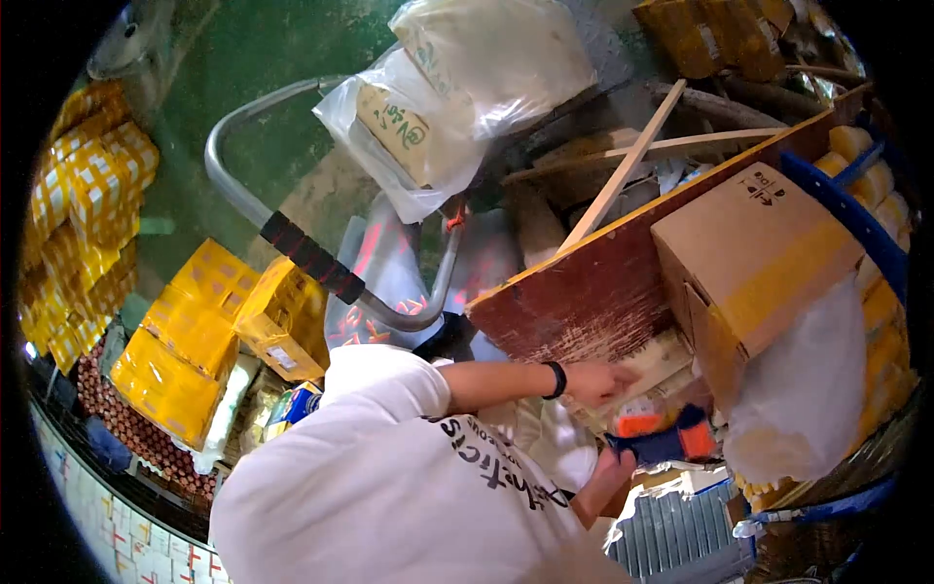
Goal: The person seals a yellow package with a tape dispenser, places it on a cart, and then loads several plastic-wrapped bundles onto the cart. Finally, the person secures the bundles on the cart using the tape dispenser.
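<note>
My left hand [598, 382], with a black band [555, 380] on its wrist, reaches over the scraped end of a reddish-brown tabletop [564, 311]. Its fingers look loosely extended and hold nothing that shows. Lower down, my right hand [611, 477] grips the edge of a dark navy piece with orange ends [662, 445], which looks like soft fabric. An orange patch [637, 419] shows just under my left hand. Beyond both hands sits a cardboard box [759, 253] with a strip of tape, and a translucent white plastic bag [803, 389] lies against it.
A grey metal handle [229, 175] with black foam grip curves at upper left. Plastic-wrapped boxes [496, 63] rest beyond it. Yellow-taped parcels [180, 350] are stacked at left. Wooden slats [628, 165] cross behind the tabletop. A blue metal bar [856, 229] stands at right.
</note>
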A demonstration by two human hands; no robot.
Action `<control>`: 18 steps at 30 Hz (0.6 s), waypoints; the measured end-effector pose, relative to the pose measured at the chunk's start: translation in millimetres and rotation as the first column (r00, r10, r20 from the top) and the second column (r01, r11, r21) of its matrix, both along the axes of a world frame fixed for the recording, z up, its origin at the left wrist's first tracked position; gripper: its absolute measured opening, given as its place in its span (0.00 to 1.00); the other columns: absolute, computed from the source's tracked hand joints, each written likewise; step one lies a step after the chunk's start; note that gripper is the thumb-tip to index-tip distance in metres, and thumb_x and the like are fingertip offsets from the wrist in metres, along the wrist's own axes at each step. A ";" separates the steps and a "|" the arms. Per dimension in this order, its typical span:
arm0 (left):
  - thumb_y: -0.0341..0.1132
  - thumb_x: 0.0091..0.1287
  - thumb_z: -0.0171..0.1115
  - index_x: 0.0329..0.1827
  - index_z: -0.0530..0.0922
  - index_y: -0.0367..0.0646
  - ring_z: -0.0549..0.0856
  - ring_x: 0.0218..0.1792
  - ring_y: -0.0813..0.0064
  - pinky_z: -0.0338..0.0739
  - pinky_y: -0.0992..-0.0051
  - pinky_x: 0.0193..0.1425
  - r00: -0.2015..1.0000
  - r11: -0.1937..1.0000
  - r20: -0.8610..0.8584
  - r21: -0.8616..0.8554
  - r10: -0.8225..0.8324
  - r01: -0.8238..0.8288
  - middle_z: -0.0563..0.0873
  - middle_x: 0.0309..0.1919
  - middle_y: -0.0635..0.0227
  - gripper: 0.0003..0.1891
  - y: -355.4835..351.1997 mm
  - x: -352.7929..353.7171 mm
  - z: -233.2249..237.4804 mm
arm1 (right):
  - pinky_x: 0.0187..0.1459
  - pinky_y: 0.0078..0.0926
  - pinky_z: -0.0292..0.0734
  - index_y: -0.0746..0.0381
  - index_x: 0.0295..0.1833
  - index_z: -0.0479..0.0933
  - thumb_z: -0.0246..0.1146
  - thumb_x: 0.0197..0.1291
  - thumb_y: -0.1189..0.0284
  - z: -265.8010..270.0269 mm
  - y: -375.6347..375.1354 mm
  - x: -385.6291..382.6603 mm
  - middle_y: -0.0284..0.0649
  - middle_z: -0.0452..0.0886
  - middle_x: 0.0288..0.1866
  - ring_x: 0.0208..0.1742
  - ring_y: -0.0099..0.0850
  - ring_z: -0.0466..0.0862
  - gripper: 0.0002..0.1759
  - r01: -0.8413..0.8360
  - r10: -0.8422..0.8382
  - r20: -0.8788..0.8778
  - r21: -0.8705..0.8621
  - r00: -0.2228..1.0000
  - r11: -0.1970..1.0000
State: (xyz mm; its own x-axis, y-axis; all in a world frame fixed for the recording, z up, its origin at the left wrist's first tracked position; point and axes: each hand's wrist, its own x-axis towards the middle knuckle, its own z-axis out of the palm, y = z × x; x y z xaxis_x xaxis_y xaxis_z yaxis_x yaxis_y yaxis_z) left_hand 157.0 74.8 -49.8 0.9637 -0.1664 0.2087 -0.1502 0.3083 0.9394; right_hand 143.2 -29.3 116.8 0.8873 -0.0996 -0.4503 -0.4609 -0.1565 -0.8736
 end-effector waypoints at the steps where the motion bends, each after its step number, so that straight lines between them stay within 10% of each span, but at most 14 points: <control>1: 0.39 0.54 0.58 0.39 0.78 0.34 0.77 0.50 0.52 0.74 0.60 0.51 0.958 0.949 -0.108 0.146 -0.266 0.280 0.78 0.47 0.48 0.16 23.8 -3.1 9.8 | 0.63 0.35 0.62 0.62 0.69 0.56 0.65 0.45 0.71 -4.9 6.0 2.7 0.43 0.63 0.65 0.63 0.37 0.65 0.43 -0.013 0.006 -0.043 -0.146 0.999 0.989; 2: 0.39 0.54 0.57 0.31 0.81 0.36 0.82 0.41 0.53 0.78 0.60 0.43 0.837 0.801 -0.245 0.253 -0.488 0.542 0.83 0.38 0.52 0.13 53.0 -11.3 20.3 | 0.63 0.34 0.61 0.61 0.70 0.52 0.68 0.43 0.73 -15.3 18.4 10.1 0.43 0.61 0.66 0.64 0.36 0.64 0.47 -0.010 -0.007 -0.083 -0.209 0.997 0.978; 6: 0.42 0.56 0.57 0.34 0.80 0.41 0.84 0.34 0.55 0.78 0.58 0.36 0.769 0.656 -0.385 0.404 -0.510 0.637 0.84 0.31 0.56 0.13 116.7 -57.1 25.1 | 0.65 0.37 0.53 0.58 0.70 0.49 0.74 0.41 0.66 -64.7 72.1 50.6 0.46 0.52 0.70 0.67 0.39 0.58 0.53 -0.250 0.218 -0.126 -0.581 0.968 0.774; 12: 0.44 0.57 0.58 0.38 0.77 0.41 0.80 0.38 0.59 0.76 0.62 0.39 0.931 0.745 -0.361 0.637 0.057 0.201 0.80 0.34 0.60 0.15 184.4 -67.4 32.8 | 0.63 0.49 0.56 0.55 0.70 0.50 0.71 0.47 0.58 -109.6 93.7 75.4 0.52 0.53 0.68 0.67 0.50 0.56 0.49 -0.310 0.432 -0.123 -0.865 0.893 0.394; 18: 0.35 0.52 0.62 0.47 0.74 0.39 0.78 0.39 0.62 0.74 0.66 0.46 0.942 0.796 -0.205 0.598 0.266 -0.095 0.78 0.37 0.61 0.19 233.4 -61.9 59.4 | 0.62 0.53 0.56 0.57 0.67 0.60 0.67 0.51 0.62 -100.1 132.0 86.7 0.52 0.58 0.65 0.66 0.53 0.57 0.38 -0.033 0.648 -0.008 -0.999 0.761 0.026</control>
State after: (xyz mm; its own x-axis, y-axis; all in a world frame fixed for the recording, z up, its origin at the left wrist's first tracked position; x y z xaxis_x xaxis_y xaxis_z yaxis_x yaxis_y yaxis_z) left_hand 95.2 308.2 9.5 0.9908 0.0105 -0.1351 0.1318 -0.3061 0.9428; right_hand 230.0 102.7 16.7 0.9704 0.2298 0.0740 0.2197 -0.9677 0.1239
